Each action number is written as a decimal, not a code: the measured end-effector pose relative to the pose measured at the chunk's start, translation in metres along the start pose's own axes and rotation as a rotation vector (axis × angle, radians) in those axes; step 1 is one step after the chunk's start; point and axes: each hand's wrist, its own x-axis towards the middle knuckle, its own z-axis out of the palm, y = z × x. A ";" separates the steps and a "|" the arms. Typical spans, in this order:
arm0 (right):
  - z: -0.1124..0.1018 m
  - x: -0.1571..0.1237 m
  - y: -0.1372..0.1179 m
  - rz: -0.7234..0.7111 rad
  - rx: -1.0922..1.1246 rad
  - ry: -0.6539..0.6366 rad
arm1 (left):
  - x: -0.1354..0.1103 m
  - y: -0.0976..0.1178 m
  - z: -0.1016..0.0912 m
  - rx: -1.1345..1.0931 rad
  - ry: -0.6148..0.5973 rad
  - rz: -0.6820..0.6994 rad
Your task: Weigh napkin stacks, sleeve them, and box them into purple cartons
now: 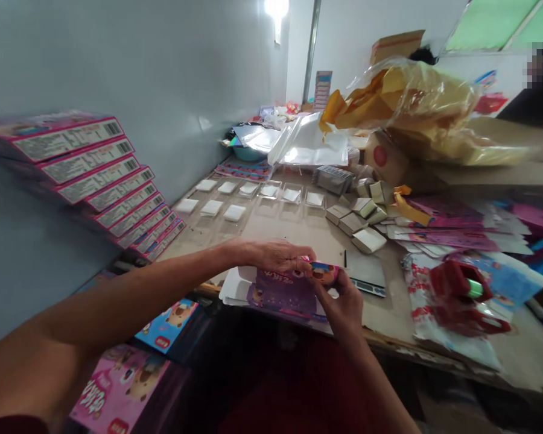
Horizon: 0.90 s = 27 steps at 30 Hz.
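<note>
A flat pink and purple printed carton point(284, 293) lies at the near edge of the table point(294, 232), partly unfolded. My left hand point(274, 255) rests on its top edge with fingers curled over the board. My right hand point(341, 301) pinches the carton's right end flap, where a cartoon face is printed. Both hands are closed on the same carton.
A slanting stack of finished pink boxes point(99, 181) leans on the left wall. Small white pads in clear trays point(235, 212) and several little folded cartons point(359, 217) cover the table's middle. A red tape dispenser point(461, 295) lies right. Yellow bagged sheets point(407, 102) pile behind. Printed boxes point(117, 386) sit below left.
</note>
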 end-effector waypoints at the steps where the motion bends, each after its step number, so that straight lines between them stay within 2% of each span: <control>1: -0.002 0.001 0.001 0.013 0.082 -0.090 | -0.002 0.001 0.004 0.009 0.017 -0.007; 3: -0.005 0.005 0.002 0.051 0.246 -0.272 | -0.002 0.002 0.008 0.021 0.053 -0.022; 4: -0.005 0.006 0.003 0.058 0.277 -0.315 | 0.000 0.001 0.009 0.021 0.061 -0.030; 5: -0.006 0.006 0.005 0.048 0.257 -0.298 | 0.001 0.000 0.008 0.016 0.062 -0.038; 6: -0.006 0.004 0.007 0.017 0.184 -0.213 | 0.003 -0.002 0.005 0.007 0.059 -0.046; 7: -0.006 0.000 0.009 -0.040 0.074 -0.067 | 0.004 -0.005 0.001 -0.003 0.060 -0.058; 9: -0.006 -0.015 0.015 -0.234 -0.187 0.262 | 0.002 -0.013 -0.012 -0.021 0.087 -0.102; 10: -0.005 -0.025 0.018 -0.363 -0.307 0.344 | -0.002 -0.018 -0.021 -0.032 0.118 -0.129; 11: -0.003 -0.034 0.020 -0.493 -0.413 0.325 | -0.006 -0.022 -0.030 -0.043 0.157 -0.156; 12: 0.000 -0.043 0.021 -0.609 -0.503 0.214 | -0.012 -0.026 -0.039 -0.055 0.202 -0.179; 13: 0.004 -0.049 0.021 -0.698 -0.579 0.043 | -0.019 -0.029 -0.047 -0.075 0.251 -0.202; 15: 0.016 -0.052 0.019 -0.787 -0.722 -0.292 | -0.033 -0.030 -0.059 -0.116 0.352 -0.249; 17: 0.029 -0.044 0.016 -0.814 -0.815 -0.474 | -0.045 -0.026 -0.064 -0.080 0.431 -0.271; 19: 0.039 -0.030 0.016 -0.814 -0.849 -0.535 | -0.055 -0.021 -0.063 0.043 0.475 -0.264; 22: 0.049 -0.010 0.020 -0.767 -0.861 -0.533 | -0.065 -0.017 -0.059 0.179 0.471 -0.209; 27: 0.044 0.000 0.023 -0.720 -0.777 -0.549 | -0.063 -0.020 -0.060 0.131 0.464 -0.158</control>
